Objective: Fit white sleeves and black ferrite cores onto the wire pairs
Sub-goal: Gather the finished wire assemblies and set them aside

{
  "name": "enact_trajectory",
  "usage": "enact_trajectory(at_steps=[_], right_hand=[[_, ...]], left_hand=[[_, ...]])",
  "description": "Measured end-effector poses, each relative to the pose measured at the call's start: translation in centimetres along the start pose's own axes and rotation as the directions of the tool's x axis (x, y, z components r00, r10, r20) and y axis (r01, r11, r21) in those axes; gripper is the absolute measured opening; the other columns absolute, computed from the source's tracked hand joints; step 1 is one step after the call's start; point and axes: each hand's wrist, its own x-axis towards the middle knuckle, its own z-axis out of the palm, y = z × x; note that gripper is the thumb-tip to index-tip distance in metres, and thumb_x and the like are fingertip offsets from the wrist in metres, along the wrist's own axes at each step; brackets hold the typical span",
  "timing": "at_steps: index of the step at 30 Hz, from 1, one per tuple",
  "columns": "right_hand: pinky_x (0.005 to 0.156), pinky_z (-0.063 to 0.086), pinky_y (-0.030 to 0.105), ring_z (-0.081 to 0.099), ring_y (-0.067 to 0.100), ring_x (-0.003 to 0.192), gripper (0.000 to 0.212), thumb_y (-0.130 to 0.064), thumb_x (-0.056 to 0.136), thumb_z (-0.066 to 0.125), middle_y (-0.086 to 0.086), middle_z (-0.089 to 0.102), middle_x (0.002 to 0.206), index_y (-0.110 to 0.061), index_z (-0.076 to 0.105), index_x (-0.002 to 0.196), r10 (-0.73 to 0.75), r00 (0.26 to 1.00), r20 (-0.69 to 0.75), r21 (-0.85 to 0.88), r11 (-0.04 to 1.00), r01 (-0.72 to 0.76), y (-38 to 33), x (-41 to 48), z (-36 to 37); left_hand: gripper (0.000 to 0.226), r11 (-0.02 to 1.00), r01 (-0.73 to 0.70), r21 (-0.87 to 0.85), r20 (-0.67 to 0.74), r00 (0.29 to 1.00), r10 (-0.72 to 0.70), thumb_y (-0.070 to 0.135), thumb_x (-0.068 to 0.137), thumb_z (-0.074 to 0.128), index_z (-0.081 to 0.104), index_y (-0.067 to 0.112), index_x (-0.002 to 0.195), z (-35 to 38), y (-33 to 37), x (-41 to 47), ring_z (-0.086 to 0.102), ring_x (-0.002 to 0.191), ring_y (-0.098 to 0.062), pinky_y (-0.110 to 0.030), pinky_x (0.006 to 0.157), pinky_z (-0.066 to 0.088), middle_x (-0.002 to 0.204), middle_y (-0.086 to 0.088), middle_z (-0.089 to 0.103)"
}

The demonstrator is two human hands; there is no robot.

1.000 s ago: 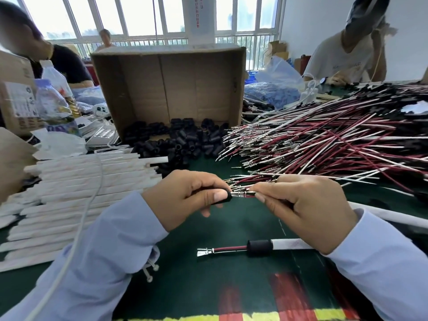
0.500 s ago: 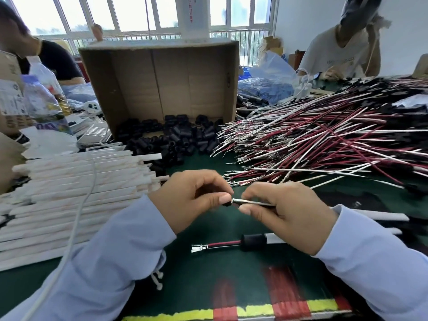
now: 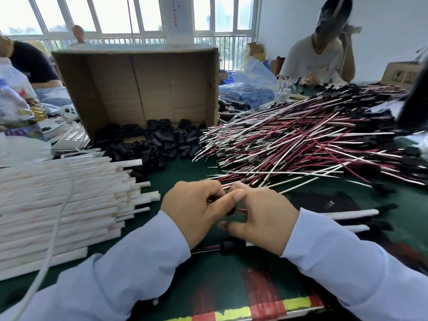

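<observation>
1. Left of my left hand, sleeves (image 3: 58, 205) lie stacked. Beyond them, cores (image 3: 157, 144) spill from a box (image 3: 139, 89).
2. My left hand (image 3: 196, 209) is curled, with thumb and fingers pinching one core (image 3: 230, 212).
3. My right hand (image 3: 259, 218) touches the left. Its fingers are curled round a wire pair (image 3: 241, 210) that meets that core between my hands.
4. Just below both hands lies a second pair (image 3: 208, 247), with a core already on it.
5. Beyond my right hand and to its right sprawls the wire pile (image 3: 301, 149).
</observation>
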Motion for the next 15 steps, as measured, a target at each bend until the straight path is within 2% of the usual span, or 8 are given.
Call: enact_trajectory(at_steps=[2, 5, 7, 8, 10, 13, 15], right_hand=[[0.057, 0.037, 0.027, 0.049, 0.016, 0.068, 0.026, -0.048, 0.074, 0.055, -0.012, 0.046, 0.066, -0.030, 0.040, 0.087, 0.005, 1.000, -0.021, 0.009, 1.000, -0.005, 0.0, 0.2, 0.0], [0.051, 0.028, 0.027, 0.045, 0.014, 0.061, 0.023, -0.047, 0.075, 0.051, -0.011, 0.043, 0.059, -0.029, 0.042, 0.086, 0.052, 0.994, -0.094, 0.024, 0.998, -0.050, 0.4, 0.2, -0.2], [0.055, 0.028, 0.028, 0.044, 0.012, 0.060, 0.022, -0.045, 0.079, 0.057, -0.011, 0.043, 0.058, -0.028, 0.044, 0.086, 0.076, 0.992, -0.099, 0.019, 0.997, -0.074, 0.6, 0.2, -0.3], [0.056, 0.028, 0.027, 0.044, 0.014, 0.061, 0.021, -0.043, 0.080, 0.058, -0.011, 0.043, 0.058, -0.028, 0.044, 0.087, 0.076, 0.994, -0.083, -0.001, 0.997, -0.076, 0.6, 0.2, -0.2], [0.058, 0.028, 0.027, 0.045, 0.017, 0.066, 0.021, -0.043, 0.081, 0.058, -0.011, 0.041, 0.059, -0.029, 0.043, 0.087, 0.079, 0.996, -0.042, -0.038, 0.996, -0.080, 0.4, 0.1, -0.2], [0.052, 0.026, 0.027, 0.045, 0.018, 0.071, 0.022, -0.039, 0.078, 0.061, -0.012, 0.040, 0.062, -0.032, 0.041, 0.086, 0.071, 0.997, 0.009, -0.065, 0.995, -0.071, 0.3, 0.2, -0.3], [0.050, 0.025, 0.023, 0.043, 0.017, 0.072, 0.023, -0.041, 0.078, 0.061, -0.013, 0.040, 0.064, -0.032, 0.042, 0.088, 0.058, 0.998, 0.040, -0.079, 0.995, -0.054, 0.1, 0.2, -0.6]], left_hand=[[0.048, 0.998, -0.053, -0.014, -0.038, 0.998, 0.052, 0.066, 0.080, 0.047, 0.063, 0.023, 0.063, -0.1, -0.2, 0.1, 0.053, 0.053, -0.008, -0.027, 0.052, 0.044, 0.055, 0.008, 0.058], [0.019, 0.947, -0.040, -0.318, -0.027, 0.999, 0.033, 0.043, 0.074, 0.073, 0.071, 0.025, 0.077, -1.0, -0.9, -0.2, 0.057, 0.058, -0.006, -0.017, 0.055, 0.045, 0.068, 0.007, 0.067], [0.017, 0.875, -0.012, -0.484, -0.025, 1.000, 0.000, 0.033, 0.068, 0.079, 0.074, 0.024, 0.081, -1.9, -1.4, -0.5, 0.060, 0.060, -0.007, -0.017, 0.058, 0.047, 0.073, 0.002, 0.070], [0.017, 0.868, -0.019, -0.496, -0.027, 1.000, 0.006, 0.030, 0.066, 0.080, 0.074, 0.024, 0.080, -2.1, -1.7, -0.5, 0.061, 0.061, -0.006, -0.016, 0.058, 0.048, 0.072, 0.001, 0.070], [0.016, 0.911, -0.045, -0.409, -0.004, 0.999, 0.048, 0.025, 0.065, 0.079, 0.073, 0.024, 0.079, -2.2, -1.8, -0.4, 0.063, 0.062, -0.003, -0.013, 0.061, 0.048, 0.072, 0.004, 0.071], [0.021, 0.958, -0.138, -0.251, 0.085, 0.983, 0.164, 0.018, 0.065, 0.084, 0.073, 0.022, 0.083, -1.8, -1.6, -0.5, 0.066, 0.068, -0.001, -0.011, 0.067, 0.049, 0.073, 0.012, 0.071], [0.024, 0.962, -0.167, -0.215, 0.108, 0.975, 0.193, 0.016, 0.066, 0.084, 0.073, 0.022, 0.086, -1.6, -1.8, -0.7, 0.066, 0.071, -0.001, -0.012, 0.071, 0.049, 0.076, 0.014, 0.071]])
